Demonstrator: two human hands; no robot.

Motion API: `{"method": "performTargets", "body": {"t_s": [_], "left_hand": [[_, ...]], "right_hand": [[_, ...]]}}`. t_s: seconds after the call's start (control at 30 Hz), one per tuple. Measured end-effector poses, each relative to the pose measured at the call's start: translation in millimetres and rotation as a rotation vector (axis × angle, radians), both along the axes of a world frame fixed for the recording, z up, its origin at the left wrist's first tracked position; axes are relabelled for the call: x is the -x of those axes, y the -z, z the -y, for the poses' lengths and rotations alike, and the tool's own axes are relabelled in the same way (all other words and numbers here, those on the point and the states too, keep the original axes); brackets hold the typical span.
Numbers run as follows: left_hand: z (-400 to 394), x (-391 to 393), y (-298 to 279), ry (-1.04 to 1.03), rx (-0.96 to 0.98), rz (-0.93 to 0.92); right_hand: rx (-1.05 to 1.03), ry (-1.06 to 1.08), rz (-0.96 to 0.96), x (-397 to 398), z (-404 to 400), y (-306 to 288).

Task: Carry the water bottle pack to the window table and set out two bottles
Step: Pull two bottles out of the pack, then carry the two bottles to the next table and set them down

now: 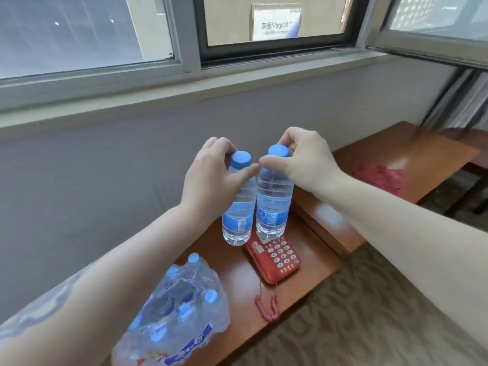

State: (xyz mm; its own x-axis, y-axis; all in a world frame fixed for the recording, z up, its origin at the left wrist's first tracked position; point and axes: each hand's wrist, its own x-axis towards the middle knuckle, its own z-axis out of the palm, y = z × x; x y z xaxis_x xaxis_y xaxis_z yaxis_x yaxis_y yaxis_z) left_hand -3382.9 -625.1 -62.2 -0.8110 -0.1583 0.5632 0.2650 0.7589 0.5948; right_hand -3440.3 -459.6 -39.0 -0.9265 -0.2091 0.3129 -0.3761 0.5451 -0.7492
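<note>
I hold two clear water bottles with blue caps and blue labels side by side in the air above the brown wooden table (237,276). My left hand (211,180) grips the neck of the left bottle (237,217). My right hand (301,159) grips the neck of the right bottle (273,204). Both bottles hang upright, their bases a little above the table and the red telephone (276,256). The shrink-wrapped bottle pack (179,313) lies on the table's near left end, its wrap torn open and several blue caps showing.
The telephone's pink coiled cord (266,307) hangs over the table's front edge. A second, higher wooden table (396,154) stands to the right with a red plastic bag (380,178) on it. A grey wall and window sill (184,91) rise behind; patterned carpet lies below.
</note>
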Motion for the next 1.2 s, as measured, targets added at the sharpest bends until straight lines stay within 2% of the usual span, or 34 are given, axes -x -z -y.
{"method": "performTargets", "body": {"t_s": [0.27,0.6,0.8,1.2], "left_hand": [[-175,32,-3,0.151,-0.002,0.025],[-416,61,1,0.252,-0.094,0.027],[-506,80,-8,0.348,-0.032,0.039],[-637,141,1,0.532,0.100,0.033]], "right_hand": [[0.007,0.212,0.047,2,-183,4],[-0.185,0.325,0.018,-13,-420,3],[-0.129,0.459,0.076,-12,-499,1],[0.009,0.686,0.161,21,-624,19]]}}
